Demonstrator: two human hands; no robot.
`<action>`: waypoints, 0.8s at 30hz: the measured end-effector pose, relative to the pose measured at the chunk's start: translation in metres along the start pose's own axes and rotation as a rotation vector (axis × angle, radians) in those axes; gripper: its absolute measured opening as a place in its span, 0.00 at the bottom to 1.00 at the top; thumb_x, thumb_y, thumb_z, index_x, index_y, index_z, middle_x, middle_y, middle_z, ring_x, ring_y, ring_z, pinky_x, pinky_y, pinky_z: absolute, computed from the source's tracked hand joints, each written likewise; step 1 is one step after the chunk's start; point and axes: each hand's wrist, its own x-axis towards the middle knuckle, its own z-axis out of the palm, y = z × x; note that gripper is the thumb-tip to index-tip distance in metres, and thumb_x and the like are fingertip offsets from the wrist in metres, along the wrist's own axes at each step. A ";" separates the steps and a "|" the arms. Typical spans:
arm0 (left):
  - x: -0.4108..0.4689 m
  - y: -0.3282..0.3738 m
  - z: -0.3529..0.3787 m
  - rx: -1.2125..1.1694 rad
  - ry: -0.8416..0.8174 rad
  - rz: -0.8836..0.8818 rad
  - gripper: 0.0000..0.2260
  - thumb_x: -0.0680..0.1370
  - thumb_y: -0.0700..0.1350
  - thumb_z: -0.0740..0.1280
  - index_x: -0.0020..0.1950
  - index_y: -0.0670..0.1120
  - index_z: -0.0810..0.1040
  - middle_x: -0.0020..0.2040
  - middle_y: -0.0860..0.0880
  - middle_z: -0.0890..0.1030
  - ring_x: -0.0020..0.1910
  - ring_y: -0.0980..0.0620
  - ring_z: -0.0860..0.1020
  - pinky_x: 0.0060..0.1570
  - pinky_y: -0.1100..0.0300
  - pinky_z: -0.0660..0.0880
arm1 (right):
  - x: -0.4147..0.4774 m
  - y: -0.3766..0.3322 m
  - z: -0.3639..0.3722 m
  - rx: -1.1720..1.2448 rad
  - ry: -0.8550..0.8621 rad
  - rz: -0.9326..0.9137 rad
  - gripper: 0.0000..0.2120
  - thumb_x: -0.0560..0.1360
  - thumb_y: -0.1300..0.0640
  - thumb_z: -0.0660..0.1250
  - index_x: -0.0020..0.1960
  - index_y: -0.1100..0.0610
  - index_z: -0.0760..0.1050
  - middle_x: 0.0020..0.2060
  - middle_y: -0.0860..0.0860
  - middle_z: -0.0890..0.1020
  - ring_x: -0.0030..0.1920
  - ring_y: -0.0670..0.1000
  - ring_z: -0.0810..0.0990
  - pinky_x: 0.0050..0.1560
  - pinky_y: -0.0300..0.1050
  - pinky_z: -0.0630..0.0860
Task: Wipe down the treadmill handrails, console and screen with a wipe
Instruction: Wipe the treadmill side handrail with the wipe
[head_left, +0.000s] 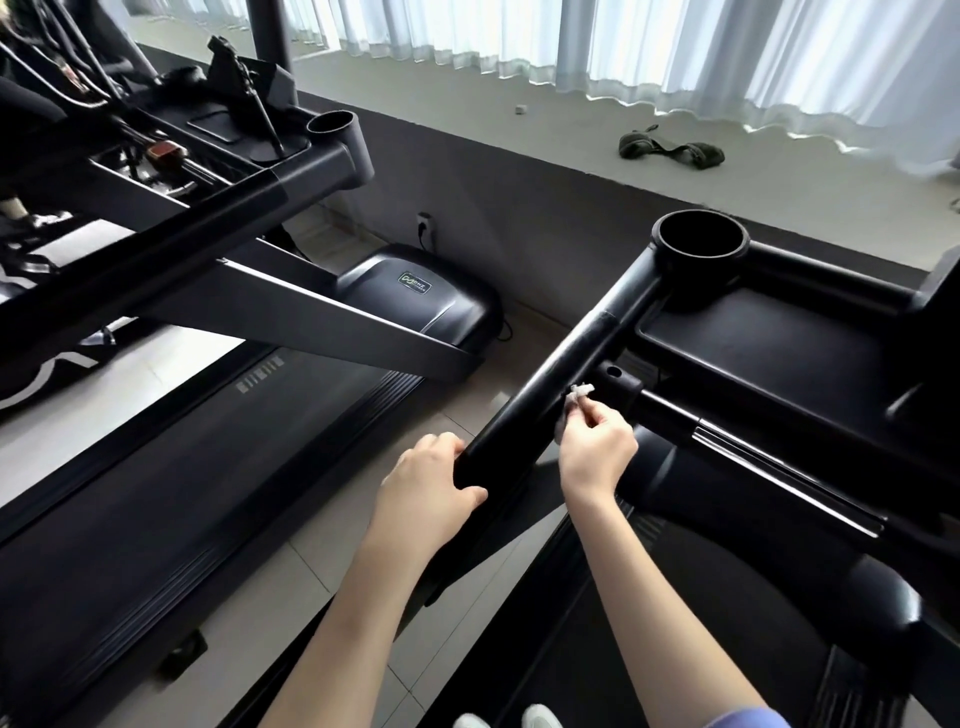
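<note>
A thick black handrail (561, 374) of the treadmill runs diagonally from lower centre up to a round cup holder (698, 244). My left hand (426, 483) grips the rail's lower part, fingers curled over its top. My right hand (597, 452) pinches a small crumpled white wipe (579, 392) against the rail's right side, just above the left hand. To the right lies the black console tray (769, 353). A short crossbar (670, 415) leaves the rail beside the wipe. The screen is out of view.
A second treadmill (218, 426) stands to the left, with its own console (218, 140) and motor cover (421, 301). Grey tiled floor shows between the two machines. White curtains (727, 57) hang at the back above a ledge holding a dark strap (670, 148). My shoes (509, 719) show at the bottom.
</note>
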 end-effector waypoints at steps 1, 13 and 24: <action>0.003 0.003 0.000 -0.013 0.009 0.029 0.22 0.76 0.53 0.69 0.68 0.51 0.70 0.63 0.54 0.73 0.63 0.54 0.71 0.62 0.53 0.71 | 0.005 -0.002 0.001 -0.014 0.013 -0.019 0.09 0.78 0.63 0.67 0.55 0.65 0.82 0.47 0.58 0.83 0.48 0.50 0.79 0.44 0.18 0.63; 0.026 0.018 0.037 -0.117 0.247 0.240 0.20 0.73 0.46 0.73 0.65 0.48 0.77 0.56 0.52 0.74 0.56 0.49 0.70 0.58 0.53 0.71 | 0.043 -0.022 0.004 -0.219 0.046 -0.270 0.08 0.78 0.64 0.66 0.50 0.63 0.84 0.42 0.61 0.81 0.43 0.56 0.79 0.43 0.33 0.64; 0.025 0.017 0.040 -0.136 0.278 0.246 0.19 0.73 0.46 0.73 0.64 0.47 0.78 0.55 0.52 0.74 0.55 0.49 0.70 0.55 0.55 0.71 | 0.075 -0.024 -0.002 -0.289 0.026 -0.214 0.09 0.78 0.58 0.67 0.46 0.59 0.85 0.37 0.57 0.84 0.41 0.56 0.82 0.44 0.47 0.75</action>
